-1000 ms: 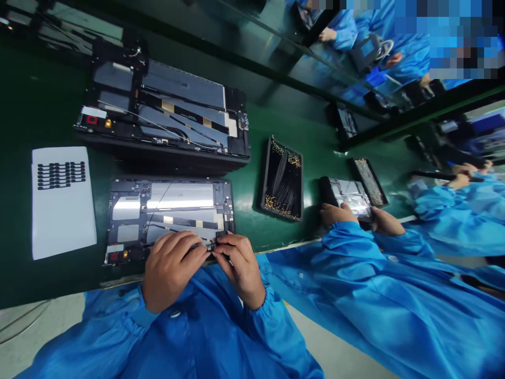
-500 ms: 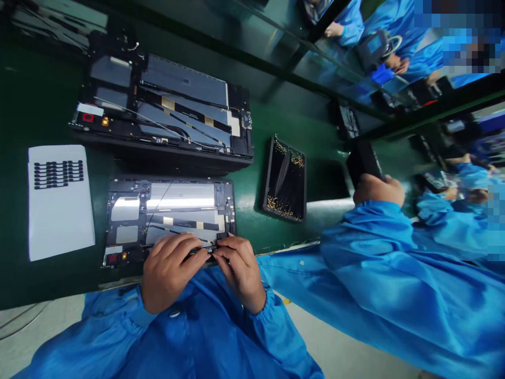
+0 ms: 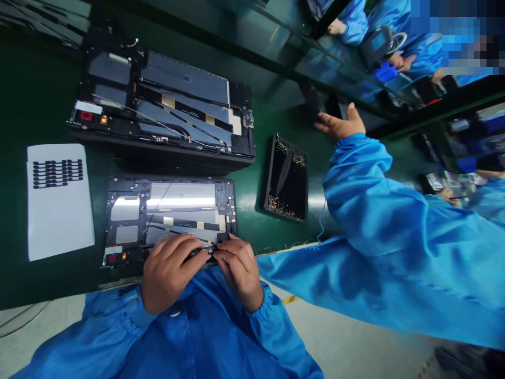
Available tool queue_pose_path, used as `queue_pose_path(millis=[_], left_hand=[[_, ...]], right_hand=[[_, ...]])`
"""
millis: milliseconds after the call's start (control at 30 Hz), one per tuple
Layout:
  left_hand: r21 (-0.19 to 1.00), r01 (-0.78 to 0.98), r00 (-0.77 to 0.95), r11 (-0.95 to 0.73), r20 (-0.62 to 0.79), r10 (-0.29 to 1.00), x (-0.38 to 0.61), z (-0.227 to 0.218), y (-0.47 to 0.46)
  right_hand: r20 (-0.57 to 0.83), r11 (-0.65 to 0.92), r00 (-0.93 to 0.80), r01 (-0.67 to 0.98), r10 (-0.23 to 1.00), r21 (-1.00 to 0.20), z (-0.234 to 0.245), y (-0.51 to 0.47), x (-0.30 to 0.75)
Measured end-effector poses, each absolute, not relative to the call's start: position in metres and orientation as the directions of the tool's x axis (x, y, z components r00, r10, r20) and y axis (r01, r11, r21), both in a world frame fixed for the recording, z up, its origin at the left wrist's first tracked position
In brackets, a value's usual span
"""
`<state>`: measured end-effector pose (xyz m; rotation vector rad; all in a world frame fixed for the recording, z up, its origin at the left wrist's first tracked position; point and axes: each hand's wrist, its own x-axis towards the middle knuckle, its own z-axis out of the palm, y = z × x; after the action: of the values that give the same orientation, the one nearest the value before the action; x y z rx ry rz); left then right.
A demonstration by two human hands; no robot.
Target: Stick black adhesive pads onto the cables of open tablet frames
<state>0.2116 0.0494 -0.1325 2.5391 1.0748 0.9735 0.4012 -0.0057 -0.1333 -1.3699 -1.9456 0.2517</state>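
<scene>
Opened tablet (image 3: 181, 196); left hand (image 3: 171, 271) and right hand (image 3: 240, 268) at near edge, fingers nearly closed, any held part hidden. Step, apparently: fine edge work, calling next for steady pressure.

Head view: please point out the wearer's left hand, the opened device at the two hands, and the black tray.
Left hand (image 3: 168, 273), head view: back of the hand.
Opened device (image 3: 183, 192), head view: its silver panel.
Black tray (image 3: 268, 179), head view: left wall.

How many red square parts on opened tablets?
2: a red square part on the rear black tablet, another red square part on the near black tablet; others may be hidden.
</scene>
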Motion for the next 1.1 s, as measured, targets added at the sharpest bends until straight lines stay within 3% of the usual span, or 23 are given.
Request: queue_pose_path(millis=[133,300,433,600,1100], left_hand=[[0.434,0.554,0.516,-0.711,0.491,0.702,0.211,-0.132,0.049],[0.436,0.554,0.524,-0.709,0.480,0.704,0.211,-0.132,0.049],[0.432,0.556,0.523,-0.710,0.483,0.703,0.211,-0.133,0.049],[0.431,0.557,0.517,-0.710,0.489,0.702,0.211,-0.133,0.049],[0.432,0.565,0.518,-0.703,0.477,0.710,0.211,-0.131,0.048]], right_hand=[[0.484,0.427,-0.151,0.732,0.862,-0.531,-0.142,-0.008,0.402],[0.417,0.357,-0.100,0.714,0.904,-0.603,-0.137,-0.008,0.401],[0.394,0.361,-0.139,0.736,0.909,-0.573,-0.131,-0.006,0.401],[0.487,0.443,-0.180,0.743,0.855,-0.502,-0.139,-0.007,0.403],[0.432,0.391,-0.146,0.731,0.890,-0.559,-0.139,-0.008,0.402]])
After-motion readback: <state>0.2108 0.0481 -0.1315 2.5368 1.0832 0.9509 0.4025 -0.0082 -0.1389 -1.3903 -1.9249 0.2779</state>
